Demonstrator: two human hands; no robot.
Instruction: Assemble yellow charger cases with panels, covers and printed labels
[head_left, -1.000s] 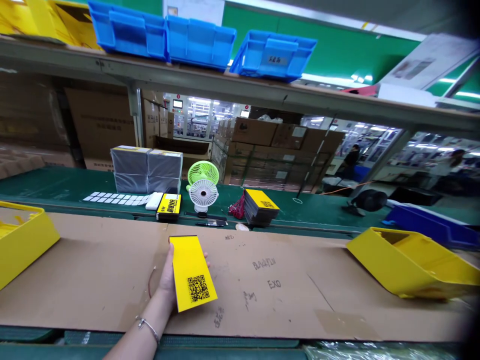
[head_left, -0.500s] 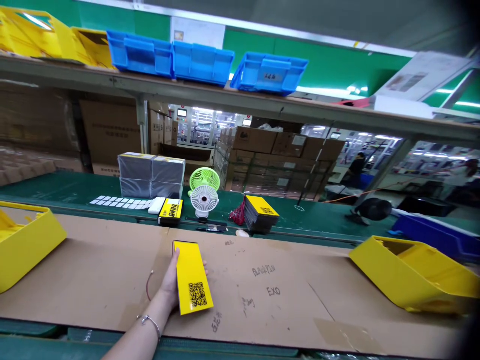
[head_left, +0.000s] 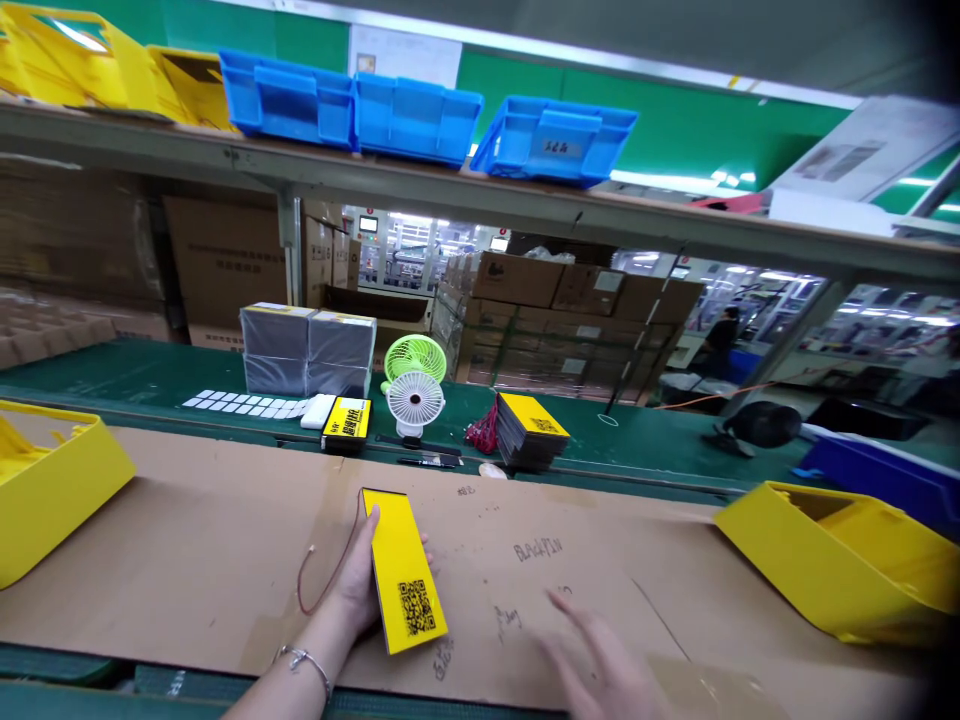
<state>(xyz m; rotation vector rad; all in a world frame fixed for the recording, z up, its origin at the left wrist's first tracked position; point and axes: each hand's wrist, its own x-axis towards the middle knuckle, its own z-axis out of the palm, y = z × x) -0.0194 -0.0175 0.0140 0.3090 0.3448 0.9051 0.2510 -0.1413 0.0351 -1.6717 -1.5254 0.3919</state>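
Observation:
My left hand (head_left: 361, 580) is wrapped round a flat yellow panel (head_left: 401, 560) with a black QR code near its lower end. The thumb lies along the panel's left edge and fingertips show past its right edge. A thin dark red wire (head_left: 301, 585) with a small pale plug curls out to the left of it. Over the cardboard sheet (head_left: 225, 560), to the right of the panel, my right hand (head_left: 600, 660) is blurred by motion. Its visible fingers are apart with nothing between them, and it does not touch the panel.
Yellow plastic housings (head_left: 60, 500) stand at left and right on the cardboard. Behind are a stack of yellow-topped panels (head_left: 534, 430), a bundle of red wire (head_left: 484, 430), a white fan (head_left: 415, 400) and grey wrapped blocks (head_left: 341, 355). Blue bins (head_left: 416, 118) line the shelf above.
My right hand has come into view at the lower right. The left hand and panel have shifted slightly right and down in view, and more of the red wire shows.

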